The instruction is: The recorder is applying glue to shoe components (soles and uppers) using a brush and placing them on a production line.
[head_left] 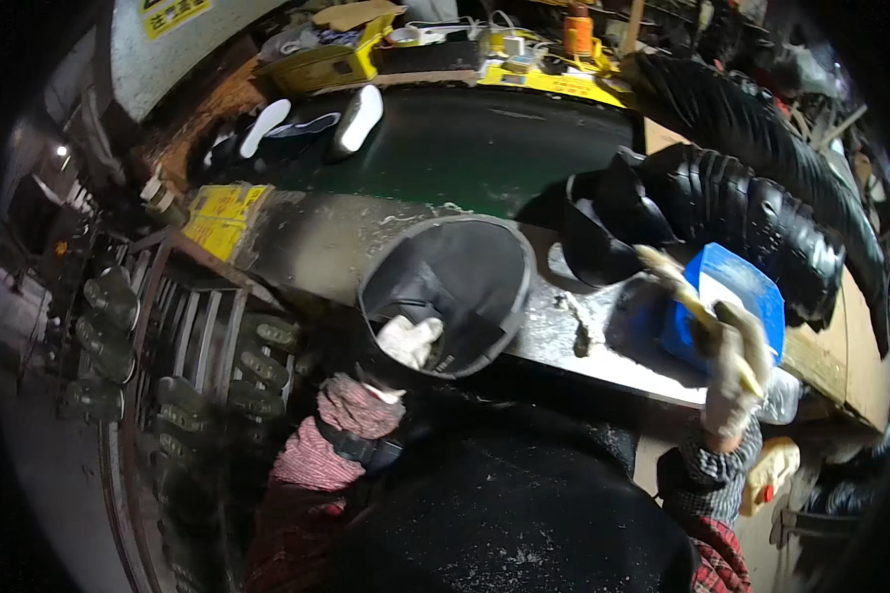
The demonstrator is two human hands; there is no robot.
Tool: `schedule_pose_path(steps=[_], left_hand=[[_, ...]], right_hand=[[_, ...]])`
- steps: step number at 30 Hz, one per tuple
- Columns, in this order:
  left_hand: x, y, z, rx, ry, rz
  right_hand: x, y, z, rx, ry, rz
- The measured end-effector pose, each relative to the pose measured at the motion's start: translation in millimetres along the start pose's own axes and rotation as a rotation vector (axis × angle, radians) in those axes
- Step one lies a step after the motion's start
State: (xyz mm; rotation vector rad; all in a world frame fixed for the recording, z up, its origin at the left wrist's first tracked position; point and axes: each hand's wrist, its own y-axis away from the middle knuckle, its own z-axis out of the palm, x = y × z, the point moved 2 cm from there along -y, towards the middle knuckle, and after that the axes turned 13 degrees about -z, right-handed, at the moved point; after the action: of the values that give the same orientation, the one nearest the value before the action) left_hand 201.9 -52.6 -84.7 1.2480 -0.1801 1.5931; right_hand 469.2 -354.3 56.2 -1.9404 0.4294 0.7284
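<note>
Bare metal faces the counter [311, 237]; a dark green belt [445, 138] runs behind, and a rack [206, 331] fades into dimness leftward. Gloved and apart, the left hand [408, 341] pinches the near rim of a black boot shaft [445, 252], partly hidden behind it; the right hand [737, 371] clasps a brush [684, 292] over a blue tub [773, 306], contents unclear.

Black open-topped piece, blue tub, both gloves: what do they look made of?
Black open-topped piece: likely rubber or synthetic leather; dull sheen, thin flexible-looking wall.
Blue tub: probably plastic; smooth walls, even colour.
Left glove, right glove: apparently light, matte fabric; soft creases, no shine. Exact fibre unclear.
</note>
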Motion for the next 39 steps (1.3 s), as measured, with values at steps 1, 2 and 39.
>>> schedule_pose_path(steps=[1, 2, 39], left_hand=[[6, 9, 22, 0.024, -0.195, 0.166], [9, 12, 33, 0.032, -0.387, 0.330], [58, 24, 57, 0.196, -0.451, 0.405]], right_hand=[[-13, -12, 38, -0.099, -0.005, -0.167], [-17, -15, 64, -0.178, -0.196, -0.015], [-30, 13, 72, -0.575, -0.474, -0.284]])
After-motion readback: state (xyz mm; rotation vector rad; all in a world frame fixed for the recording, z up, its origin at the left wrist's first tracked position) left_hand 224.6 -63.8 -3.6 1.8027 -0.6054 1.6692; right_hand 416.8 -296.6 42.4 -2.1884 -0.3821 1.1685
